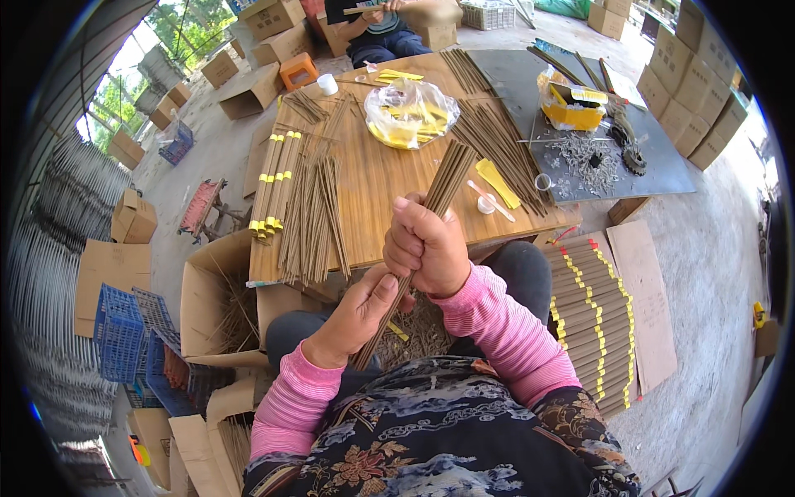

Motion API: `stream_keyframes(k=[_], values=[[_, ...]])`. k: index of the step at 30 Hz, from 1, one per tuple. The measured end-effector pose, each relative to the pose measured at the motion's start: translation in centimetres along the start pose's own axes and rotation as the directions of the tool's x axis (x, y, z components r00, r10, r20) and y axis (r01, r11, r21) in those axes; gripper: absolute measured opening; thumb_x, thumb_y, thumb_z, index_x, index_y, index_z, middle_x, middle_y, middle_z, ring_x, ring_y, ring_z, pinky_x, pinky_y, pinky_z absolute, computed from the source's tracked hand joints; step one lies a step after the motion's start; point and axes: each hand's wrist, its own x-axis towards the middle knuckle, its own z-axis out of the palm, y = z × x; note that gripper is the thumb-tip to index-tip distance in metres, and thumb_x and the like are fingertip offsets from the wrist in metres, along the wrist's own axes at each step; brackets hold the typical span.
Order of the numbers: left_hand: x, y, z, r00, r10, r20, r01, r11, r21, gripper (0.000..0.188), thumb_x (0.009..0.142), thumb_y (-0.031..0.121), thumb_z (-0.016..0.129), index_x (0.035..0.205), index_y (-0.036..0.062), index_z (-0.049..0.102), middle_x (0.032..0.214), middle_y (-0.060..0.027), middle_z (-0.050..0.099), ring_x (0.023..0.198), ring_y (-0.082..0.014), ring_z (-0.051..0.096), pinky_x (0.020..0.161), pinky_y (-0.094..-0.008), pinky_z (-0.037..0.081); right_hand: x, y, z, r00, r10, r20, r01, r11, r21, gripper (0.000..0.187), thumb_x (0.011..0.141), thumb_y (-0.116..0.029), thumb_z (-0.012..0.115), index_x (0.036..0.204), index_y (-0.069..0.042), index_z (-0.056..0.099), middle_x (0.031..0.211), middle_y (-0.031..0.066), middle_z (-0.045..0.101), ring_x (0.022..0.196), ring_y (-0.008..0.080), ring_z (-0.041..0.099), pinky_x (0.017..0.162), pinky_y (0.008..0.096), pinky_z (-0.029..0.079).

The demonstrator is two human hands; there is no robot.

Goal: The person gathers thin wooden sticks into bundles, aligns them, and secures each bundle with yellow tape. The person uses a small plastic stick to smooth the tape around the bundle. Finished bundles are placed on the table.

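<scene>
A bundle of thin brown incense sticks (451,171) is held slantwise over my lap, its top end toward the table. My right hand (426,244) wraps round it at the middle. Lower down, my left hand (364,306) grips the same bundle, thumb along it. On the wooden table (373,211) in front lies a loose pile of sticks (310,219). Left of that pile are several rolls of sticks with yellow bands (273,182). Yellow paper strips (497,182) and a small white cup (486,204) lie beyond my right hand.
A clear bag of yellow strips (410,114) sits mid-table. The grey board (662,178) at right carries a yellow box (573,108). Banded bundles (592,323) lie on cardboard at lower right. An open carton (215,298) stands at left. Across the table sits another person (381,33).
</scene>
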Motion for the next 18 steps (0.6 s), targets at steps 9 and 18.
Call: stream_keyframes(k=[9, 18], values=[[-0.3, 0.7, -0.6, 0.973, -0.189, 0.132, 0.216, 0.947, -0.238, 0.042, 0.093, 0.041, 0.033, 0.104, 0.0023, 0.046, 0.071, -0.0025, 0.05, 0.054, -0.005, 0.042, 0.047, -0.017, 0.034, 0.1, 0.1, -1.0, 0.999, 0.03, 0.041, -0.034, 0.996, 0.087, 0.028, 0.088, -0.019, 0.044, 0.062, -0.013, 0.036, 0.044, -0.0037, 0.028, 0.033, 0.008, 0.026, 0.033, 0.0236, 0.026], [0.3, 0.5, 0.2, 0.981, -0.19, 0.045, 0.195, 0.969, -0.15, 0.036, 0.094, 0.035, 0.035, 0.1, 0.002, 0.047, 0.069, -0.0008, 0.047, 0.054, -0.0039, 0.039, 0.047, -0.0168, 0.033, 0.6, 0.3, -2.6, 0.997, 0.056, 0.061, -0.064, 0.989, 0.136, 0.026, 0.088, -0.019, 0.044, 0.065, -0.012, 0.039, 0.044, -0.0028, 0.03, 0.033, 0.0089, 0.029, 0.033, 0.0245, 0.028]])
